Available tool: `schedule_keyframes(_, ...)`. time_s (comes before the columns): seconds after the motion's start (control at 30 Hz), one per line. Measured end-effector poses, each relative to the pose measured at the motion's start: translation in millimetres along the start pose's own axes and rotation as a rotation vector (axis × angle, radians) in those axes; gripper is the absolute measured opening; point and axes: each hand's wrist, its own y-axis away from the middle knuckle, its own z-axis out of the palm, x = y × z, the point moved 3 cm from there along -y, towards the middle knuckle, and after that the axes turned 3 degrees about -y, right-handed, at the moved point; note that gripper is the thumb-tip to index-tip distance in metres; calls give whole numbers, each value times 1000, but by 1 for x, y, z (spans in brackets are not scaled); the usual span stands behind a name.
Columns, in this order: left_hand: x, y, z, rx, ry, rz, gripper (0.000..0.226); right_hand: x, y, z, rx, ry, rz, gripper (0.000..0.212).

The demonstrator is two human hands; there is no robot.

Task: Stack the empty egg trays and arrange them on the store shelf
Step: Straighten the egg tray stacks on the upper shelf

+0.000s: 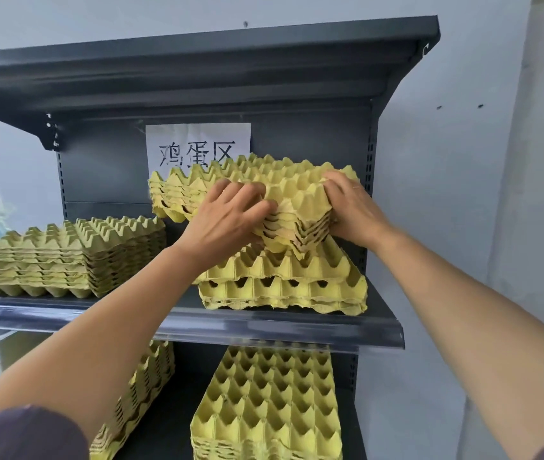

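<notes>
– On the middle shelf (197, 322), right side, where do we have the trays?

– We hold a stack of egg trays (277, 184) there, in front of the paper sign (197, 141) taped to the back panel. It sits tilted: its near corner meets the low pile of trays (280, 283) lying on the shelf beneath it, while its far left end hangs raised above the shelf.

– And our fingers?

– Our left hand (231, 210) grips the stack's near edge, fingers curled over the top cups, with the thumb against the side. Our right hand (353, 207) clasps the right corner, fingers bent over the top and the palm against the side. Both hands are closed around the same stack.

– How many trays are in it?

– Several nested layers show at the edge; we cannot count them surely.

– What else do we see on that shelf?

– A taller, greener stack (65, 257) stands at the left, well apart from the pile under our hands.

– Below?

– 2 more yellow stacks: 1 (267, 403) lies under the right pile, cups facing up, and 1 (138, 393) leans beside it on the left, partly hidden behind our left forearm.

– Above?

– A dark top shelf (197, 61) juts out over us, against a pale wall (463, 161). A dark sleeve (25, 433) covers our left upper arm at the bottom corner.
</notes>
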Motion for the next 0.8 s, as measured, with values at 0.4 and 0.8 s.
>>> schedule_keyframes(0.4, -51, 25, 13, -164, 267, -67, 88, -50, 9, -44, 67, 225, 6, 55)
schedule_keyframes(0.8, -61, 26, 3, -495, 400, -165, 82, -104, -4, -13, -93, 371, 146, 62)
